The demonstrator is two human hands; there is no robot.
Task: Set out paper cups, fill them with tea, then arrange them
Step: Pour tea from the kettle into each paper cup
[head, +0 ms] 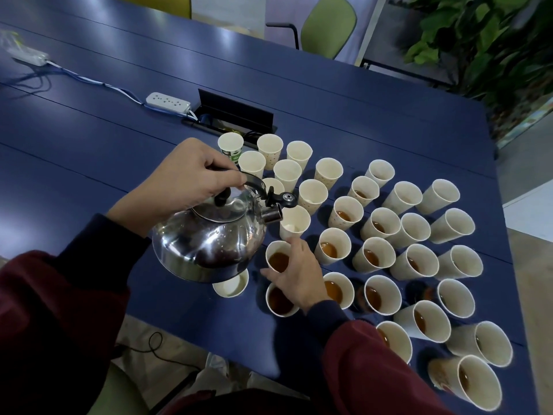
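Many paper cups (374, 250) crowd the blue table (89, 145). My left hand (185, 175) grips the kettle (209, 238) by its handle. My right hand (294, 274) curls round a near cup of tea (276, 260).

An office meeting room: long blue conference table (89, 139) with cable hatch (236, 112), power strip (168, 101), green chairs (327, 25).

Table (89, 139): dark blue, glossy, seamed panels.
Cable hatch (236, 110): black lid raised, mid-table.
Power strip (168, 101): white, beside hatch.
Chair (327, 25): green, at far edge.
Plant (478, 40): leafy, far right.
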